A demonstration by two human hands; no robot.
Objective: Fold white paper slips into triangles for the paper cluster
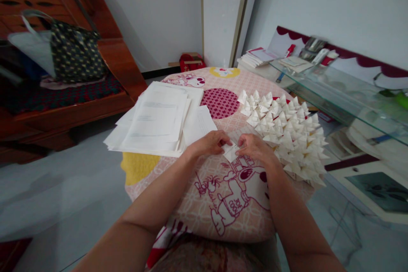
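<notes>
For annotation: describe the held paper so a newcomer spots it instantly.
On the pink-clothed table, look between the flat sheets and spiky folded pieces. There, left hand and right hand hold a small folded paper, smaller than the sheets, flatter than the pieces.

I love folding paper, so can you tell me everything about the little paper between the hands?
The paper is small, white and thin-looking, with a few dark marks. It seems folded, with one corner pointing toward the person. Fingers of the left hand and right hand touch its two sides, above the cloth. Its finer creases are too small to tell.
</notes>
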